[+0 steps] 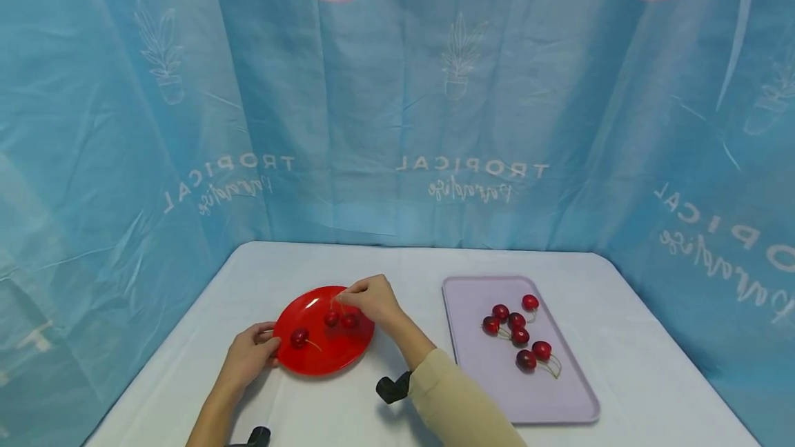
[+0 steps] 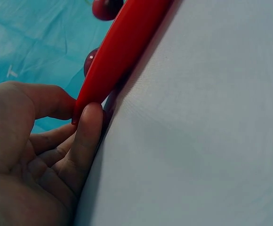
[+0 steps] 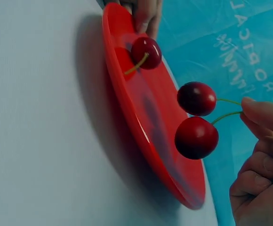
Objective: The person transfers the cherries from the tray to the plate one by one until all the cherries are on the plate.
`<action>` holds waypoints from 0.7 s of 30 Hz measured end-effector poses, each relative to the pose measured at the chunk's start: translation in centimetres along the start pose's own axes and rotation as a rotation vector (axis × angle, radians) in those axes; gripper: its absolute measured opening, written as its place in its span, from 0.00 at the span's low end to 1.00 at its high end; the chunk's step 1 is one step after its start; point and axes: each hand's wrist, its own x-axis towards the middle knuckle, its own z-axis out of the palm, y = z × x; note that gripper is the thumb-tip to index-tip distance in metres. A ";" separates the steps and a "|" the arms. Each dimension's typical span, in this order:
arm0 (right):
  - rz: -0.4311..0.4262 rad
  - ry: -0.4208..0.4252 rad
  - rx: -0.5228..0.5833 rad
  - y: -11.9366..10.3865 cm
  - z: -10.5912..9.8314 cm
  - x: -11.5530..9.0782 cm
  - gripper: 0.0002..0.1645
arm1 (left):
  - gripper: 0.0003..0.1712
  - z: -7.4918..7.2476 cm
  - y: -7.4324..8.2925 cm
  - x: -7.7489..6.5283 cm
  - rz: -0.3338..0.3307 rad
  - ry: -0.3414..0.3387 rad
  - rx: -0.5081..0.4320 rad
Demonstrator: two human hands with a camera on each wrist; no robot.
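Pinched the red plate [image 1: 319, 363] by its rim with the left hand [image 1: 244, 359], ideally steadily; right of a lone cherry [image 1: 299, 337], dangled two cherries [image 3: 196, 138] above the plate, pinching stems [image 3: 227, 116] in the right hand [image 1: 375, 299]; probably needed gentle lowering.

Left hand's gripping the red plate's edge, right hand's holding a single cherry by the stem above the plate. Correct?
Not quite: the right hand holds two cherries by their stems, not one; the right wrist view shows both. The rest stands: the left hand grips the edge of the red plate, and the held cherries are above it.
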 end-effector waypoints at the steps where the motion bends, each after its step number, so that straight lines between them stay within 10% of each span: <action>1: 0.002 0.006 0.010 0.0 0.2 0.1 0.06 | 0.27 0.0 0.0 0.0 0.000 0.002 0.000; 12: 0.087 0.055 0.105 0.2 4.1 0.1 0.05 | 0.27 -0.6 -0.2 0.0 -0.010 0.005 0.008; 21: 0.068 0.099 -0.095 -0.2 5.6 0.3 0.04 | 0.27 -0.2 -0.4 0.4 0.017 -0.016 -0.019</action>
